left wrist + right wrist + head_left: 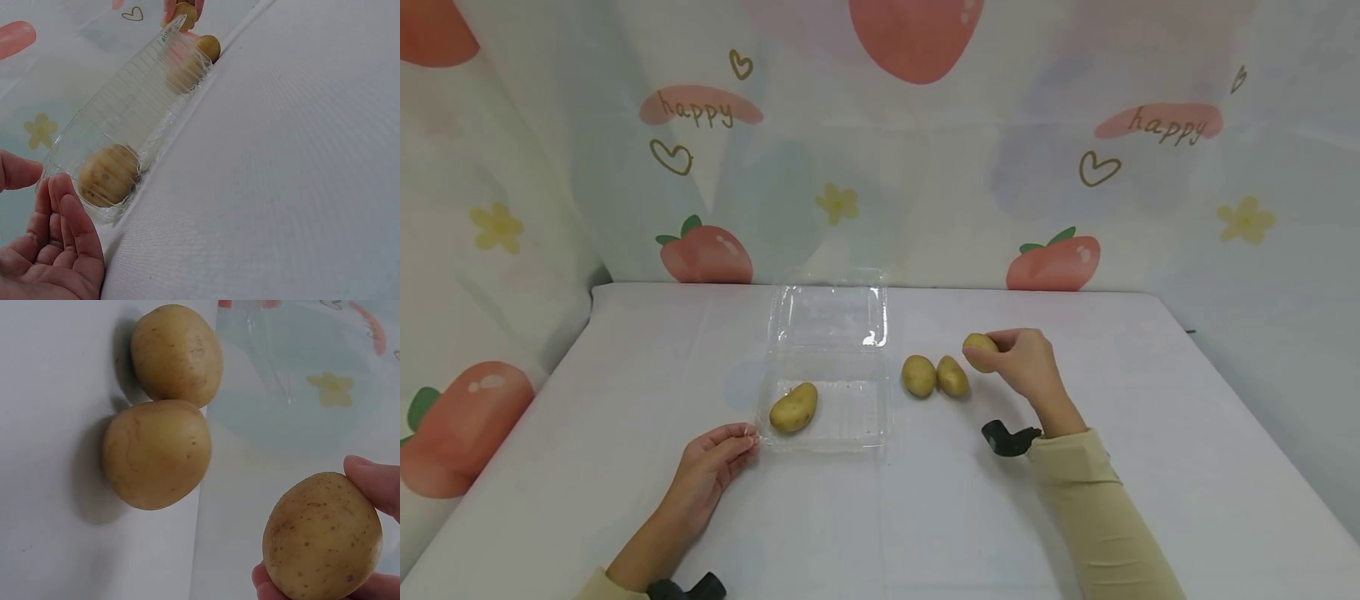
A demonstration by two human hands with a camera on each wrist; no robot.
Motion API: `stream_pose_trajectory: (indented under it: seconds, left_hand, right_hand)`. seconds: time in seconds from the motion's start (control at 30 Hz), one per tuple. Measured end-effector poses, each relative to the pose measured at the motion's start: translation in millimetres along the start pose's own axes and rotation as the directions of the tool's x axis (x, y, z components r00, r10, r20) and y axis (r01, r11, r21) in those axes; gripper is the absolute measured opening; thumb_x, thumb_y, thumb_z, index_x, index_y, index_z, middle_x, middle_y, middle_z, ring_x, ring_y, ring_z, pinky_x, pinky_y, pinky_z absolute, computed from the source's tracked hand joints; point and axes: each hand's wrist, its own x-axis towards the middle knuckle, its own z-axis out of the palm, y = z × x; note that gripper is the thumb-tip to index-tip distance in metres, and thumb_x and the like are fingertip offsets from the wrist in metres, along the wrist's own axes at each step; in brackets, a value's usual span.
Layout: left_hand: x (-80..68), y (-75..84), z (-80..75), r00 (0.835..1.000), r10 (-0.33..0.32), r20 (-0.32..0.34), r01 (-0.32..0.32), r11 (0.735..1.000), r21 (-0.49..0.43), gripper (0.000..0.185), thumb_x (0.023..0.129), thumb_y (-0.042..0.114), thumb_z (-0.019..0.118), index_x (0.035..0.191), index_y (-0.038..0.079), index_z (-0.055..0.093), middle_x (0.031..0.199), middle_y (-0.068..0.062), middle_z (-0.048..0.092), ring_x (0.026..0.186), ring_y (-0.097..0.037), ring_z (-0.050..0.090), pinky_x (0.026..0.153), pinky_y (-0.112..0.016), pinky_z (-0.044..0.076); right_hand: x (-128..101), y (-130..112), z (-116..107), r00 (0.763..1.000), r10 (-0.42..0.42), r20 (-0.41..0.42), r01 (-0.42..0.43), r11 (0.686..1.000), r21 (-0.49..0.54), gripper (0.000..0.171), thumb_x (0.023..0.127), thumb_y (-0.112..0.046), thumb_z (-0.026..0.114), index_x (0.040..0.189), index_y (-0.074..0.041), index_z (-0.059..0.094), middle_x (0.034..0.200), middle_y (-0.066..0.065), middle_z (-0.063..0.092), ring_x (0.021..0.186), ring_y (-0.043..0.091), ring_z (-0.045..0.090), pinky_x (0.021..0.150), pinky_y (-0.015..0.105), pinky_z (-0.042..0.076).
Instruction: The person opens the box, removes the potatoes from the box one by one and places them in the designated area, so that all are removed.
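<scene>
A clear plastic clamshell box (850, 442) lies opened on the table, its lid (831, 317) folded back toward the wall. Inside the box's left part rests one potato (793, 408). My left hand (718, 467) pinches the box's near left edge between thumb and fingers, as the left wrist view also shows. Up off the table, my right hand (1026, 367) grips a potato (322, 537) between thumb and fingers. Below and left of it, two more potatoes, one rounder (919, 376) and one longer (952, 377), lie side by side to the right of the box.
A white cloth (940, 517) covers the table. Behind it and at the left hangs a printed backdrop (925, 183) with fruit, flowers and lettering. Black wrist camera mounts (1009, 438) stick out by both forearms.
</scene>
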Motion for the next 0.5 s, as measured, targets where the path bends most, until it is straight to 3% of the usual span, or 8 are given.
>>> stream_pose_trajectory:
  seconds: [0.23,0.5]
  left_hand:
    - [-0.4,-0.1,0.1,1.000,-0.016,0.002,0.016,1.000,0.014,0.008,0.087,0.000,0.054,0.095,-0.001,0.056,0.087,-0.004,0.062,0.081,-0.012,0.060,0.078,-0.025,0.050]
    - [-1.4,1.7,0.9,1.000,-0.010,0.004,0.010,1.000,0.008,0.007,0.087,-0.001,0.053,0.093,0.000,0.057,0.088,-0.004,0.061,0.081,-0.012,0.060,0.079,-0.026,0.050]
  right_hand:
    - [-0.2,7.3,2.6,0.999,0.040,0.001,-0.040,0.999,0.027,0.058,0.077,-0.039,0.069,0.117,0.003,0.059,0.111,0.018,0.060,0.108,0.030,0.047,0.090,0.046,0.039]
    - [5.4,16.1,8.5,0.999,0.036,-0.033,-0.034,0.997,0.064,0.055,0.077,-0.036,0.070,0.113,0.004,0.061,0.108,0.019,0.061,0.109,0.029,0.047,0.090,0.046,0.038]
